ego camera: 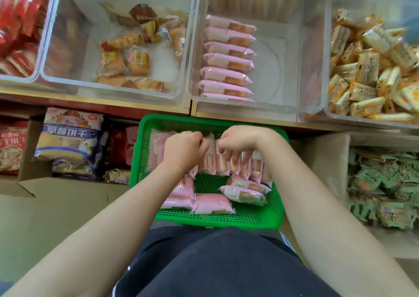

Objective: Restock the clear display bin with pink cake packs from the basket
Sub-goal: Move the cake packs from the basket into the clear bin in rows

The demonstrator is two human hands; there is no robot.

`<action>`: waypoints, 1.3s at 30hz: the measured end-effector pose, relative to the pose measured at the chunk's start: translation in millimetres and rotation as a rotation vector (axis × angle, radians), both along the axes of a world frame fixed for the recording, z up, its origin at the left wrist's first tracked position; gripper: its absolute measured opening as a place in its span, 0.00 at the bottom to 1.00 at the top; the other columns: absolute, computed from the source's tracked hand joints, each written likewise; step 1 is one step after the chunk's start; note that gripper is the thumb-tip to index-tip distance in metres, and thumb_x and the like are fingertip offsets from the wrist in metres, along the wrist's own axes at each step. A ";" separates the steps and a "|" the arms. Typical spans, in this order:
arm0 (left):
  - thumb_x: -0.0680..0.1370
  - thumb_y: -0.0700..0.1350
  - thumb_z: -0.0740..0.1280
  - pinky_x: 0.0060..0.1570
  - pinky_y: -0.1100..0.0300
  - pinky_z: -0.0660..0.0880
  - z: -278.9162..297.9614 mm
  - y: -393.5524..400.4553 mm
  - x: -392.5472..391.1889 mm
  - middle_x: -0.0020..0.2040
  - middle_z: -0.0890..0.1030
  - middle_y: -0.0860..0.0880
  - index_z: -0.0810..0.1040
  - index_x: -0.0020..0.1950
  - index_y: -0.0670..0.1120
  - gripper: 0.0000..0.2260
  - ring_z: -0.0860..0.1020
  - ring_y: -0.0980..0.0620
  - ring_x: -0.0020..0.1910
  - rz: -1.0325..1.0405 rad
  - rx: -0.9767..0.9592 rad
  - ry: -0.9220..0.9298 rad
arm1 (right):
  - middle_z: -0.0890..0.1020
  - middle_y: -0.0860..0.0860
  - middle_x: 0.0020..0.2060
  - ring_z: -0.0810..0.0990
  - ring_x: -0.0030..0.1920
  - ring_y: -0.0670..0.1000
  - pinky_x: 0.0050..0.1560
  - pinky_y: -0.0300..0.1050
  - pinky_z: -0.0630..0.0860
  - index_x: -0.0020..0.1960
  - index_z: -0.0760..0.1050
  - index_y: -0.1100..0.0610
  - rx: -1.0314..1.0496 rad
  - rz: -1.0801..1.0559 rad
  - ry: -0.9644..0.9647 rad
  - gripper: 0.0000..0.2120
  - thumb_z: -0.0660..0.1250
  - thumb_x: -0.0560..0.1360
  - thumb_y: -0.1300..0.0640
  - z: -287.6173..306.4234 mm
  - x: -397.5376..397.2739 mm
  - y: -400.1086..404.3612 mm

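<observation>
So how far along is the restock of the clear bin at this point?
Partly done. A neat row of pink cake packs already stands along the left side of the clear plastic display bin, whose right side is bare. Both the left hand and right hand are gathering upright packs in the green perforated plastic basket. More pink packs lie flat there, still to be moved.

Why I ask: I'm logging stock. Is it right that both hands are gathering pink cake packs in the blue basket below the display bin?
Not quite: the head view shows the basket is green. Both the left hand and right hand gather pink cake packs there, below the display bin.
</observation>
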State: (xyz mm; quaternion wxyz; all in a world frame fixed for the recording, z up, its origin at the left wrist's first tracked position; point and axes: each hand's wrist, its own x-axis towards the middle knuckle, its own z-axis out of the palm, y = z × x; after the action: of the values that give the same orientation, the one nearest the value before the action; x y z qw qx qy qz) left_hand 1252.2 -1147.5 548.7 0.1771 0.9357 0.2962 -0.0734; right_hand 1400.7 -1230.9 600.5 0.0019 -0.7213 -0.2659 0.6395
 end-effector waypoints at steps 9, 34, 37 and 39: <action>0.80 0.57 0.59 0.42 0.56 0.74 -59.4 -21.3 -44.4 0.48 0.82 0.44 0.77 0.45 0.46 0.16 0.80 0.43 0.46 0.097 -0.223 0.554 | 0.78 0.55 0.55 0.77 0.46 0.52 0.40 0.45 0.73 0.66 0.73 0.61 0.023 0.042 -0.194 0.19 0.59 0.81 0.51 -86.1 -78.2 -28.8; 0.73 0.49 0.70 0.44 0.61 0.74 5.0 -23.7 -45.2 0.42 0.81 0.52 0.80 0.46 0.47 0.07 0.78 0.56 0.42 0.713 -0.532 -0.313 | 0.84 0.50 0.47 0.86 0.42 0.49 0.36 0.42 0.81 0.62 0.75 0.54 0.331 -0.479 0.122 0.15 0.71 0.77 0.54 -36.2 -43.2 -61.1; 0.75 0.59 0.68 0.49 0.58 0.74 25.9 -11.5 -32.7 0.48 0.80 0.51 0.78 0.55 0.46 0.17 0.79 0.54 0.47 0.710 -0.724 -0.196 | 0.85 0.50 0.43 0.82 0.38 0.48 0.34 0.40 0.76 0.57 0.80 0.52 0.359 -0.613 0.313 0.14 0.73 0.74 0.50 -15.4 -9.9 -64.3; 0.77 0.61 0.65 0.41 0.57 0.75 50.7 -9.0 -17.2 0.41 0.82 0.49 0.80 0.53 0.45 0.20 0.81 0.50 0.39 0.619 -0.911 -0.108 | 0.82 0.53 0.41 0.76 0.34 0.49 0.31 0.39 0.71 0.53 0.81 0.55 0.405 -0.656 0.375 0.18 0.76 0.69 0.45 -0.1 12.5 -60.8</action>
State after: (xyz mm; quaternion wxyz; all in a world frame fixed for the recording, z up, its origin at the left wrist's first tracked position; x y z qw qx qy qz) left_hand 1235.1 -1156.4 599.4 0.5923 0.6360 0.4862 -0.0908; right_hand 1413.1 -1291.7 600.4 0.3948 -0.6241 -0.1377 0.6600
